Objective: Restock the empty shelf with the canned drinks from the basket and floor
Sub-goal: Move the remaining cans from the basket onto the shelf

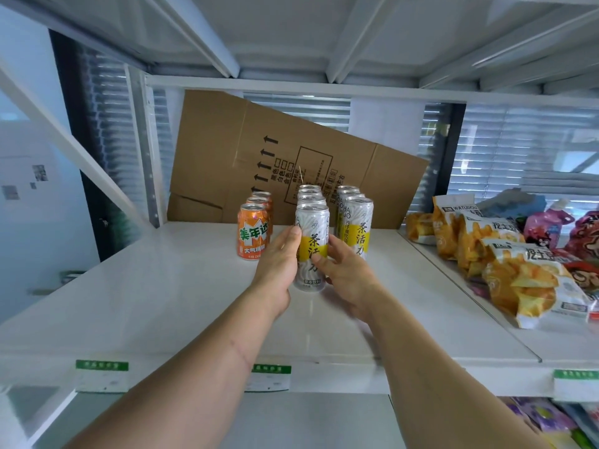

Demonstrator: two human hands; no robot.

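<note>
Shelf (168, 286) interior: left hand (278, 264) and right hand (348, 273) both grip the front white-and-yellow can (311, 251), standing upright. Orange cans (254, 231) at its 10 o'clock; second white row (355, 218) at 2 o'clock.

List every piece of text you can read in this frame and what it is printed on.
"美年达": front orange can.
"茶活力": white and yellow can held by left hand and right hand.
"WATUDOU": chip bag.
Cardboard sheet: arrows; text too small.
Green shelf labels: blurred.
</note>
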